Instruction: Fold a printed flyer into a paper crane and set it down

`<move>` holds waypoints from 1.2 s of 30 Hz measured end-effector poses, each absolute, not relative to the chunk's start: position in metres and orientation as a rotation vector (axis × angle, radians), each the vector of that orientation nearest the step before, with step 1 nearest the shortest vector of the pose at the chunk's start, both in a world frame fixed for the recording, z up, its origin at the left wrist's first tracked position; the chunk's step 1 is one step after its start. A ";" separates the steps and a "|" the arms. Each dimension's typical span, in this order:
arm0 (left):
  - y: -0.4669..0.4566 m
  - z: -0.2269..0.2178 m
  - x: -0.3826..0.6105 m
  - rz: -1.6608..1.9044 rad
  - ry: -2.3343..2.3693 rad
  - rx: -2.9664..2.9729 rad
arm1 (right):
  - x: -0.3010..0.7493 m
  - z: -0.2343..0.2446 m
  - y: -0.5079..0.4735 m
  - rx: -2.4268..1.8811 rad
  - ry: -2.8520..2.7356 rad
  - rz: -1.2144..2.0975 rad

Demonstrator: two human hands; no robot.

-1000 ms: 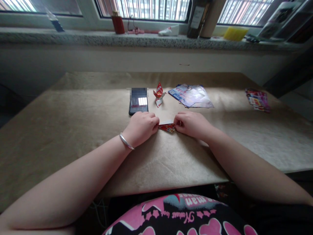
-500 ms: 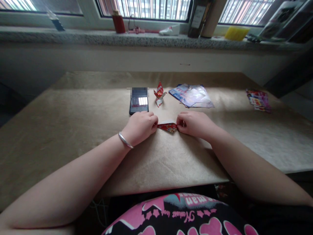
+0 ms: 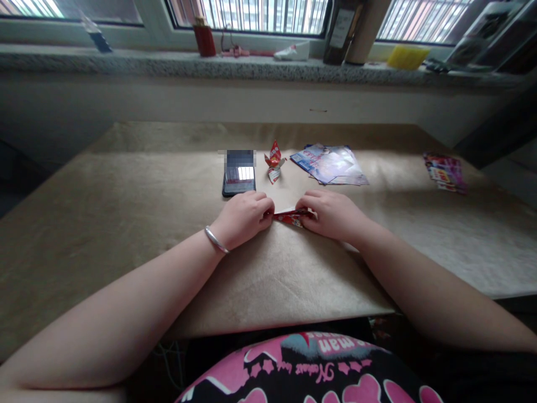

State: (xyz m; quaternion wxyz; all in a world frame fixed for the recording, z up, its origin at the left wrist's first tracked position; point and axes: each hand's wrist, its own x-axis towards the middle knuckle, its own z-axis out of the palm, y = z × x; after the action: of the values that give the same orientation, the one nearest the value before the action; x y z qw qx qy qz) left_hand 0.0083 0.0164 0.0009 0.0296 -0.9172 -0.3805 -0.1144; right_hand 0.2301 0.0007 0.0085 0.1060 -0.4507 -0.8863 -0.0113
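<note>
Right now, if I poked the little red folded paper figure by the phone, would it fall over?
Probably yes. The paper figure stands upright on a narrow folded base, so a nudge would likely tip it. It looks like thin printed paper, so it is likely very light and easy to crush.

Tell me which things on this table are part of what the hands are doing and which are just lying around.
In use: left hand, right hand, both pinching the red paper.
Lying about, untouched: phone, folded crane, sheets, leaflets.
</note>
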 end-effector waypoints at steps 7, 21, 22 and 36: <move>0.013 0.001 0.009 -0.654 -1.310 -2.948 | 0.231 0.005 0.005 -1.220 -2.466 0.124; 0.011 -0.002 0.008 -0.919 -1.328 -3.102 | 0.232 0.004 0.005 -1.161 -2.357 0.175; 0.010 -0.001 0.008 -0.915 -1.315 -3.102 | 0.233 0.003 0.006 -1.160 -2.362 0.183; 0.016 -0.003 0.010 -0.902 -1.174 -2.977 | 0.227 0.005 0.005 -1.170 -2.388 0.253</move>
State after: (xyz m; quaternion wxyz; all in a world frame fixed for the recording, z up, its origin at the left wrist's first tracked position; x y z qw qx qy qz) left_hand 0.0101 0.0160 -0.0026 -0.0916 -0.8916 -0.3517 -0.2703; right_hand 0.2270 0.0045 0.0047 0.2330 -0.4261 -0.8693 0.0921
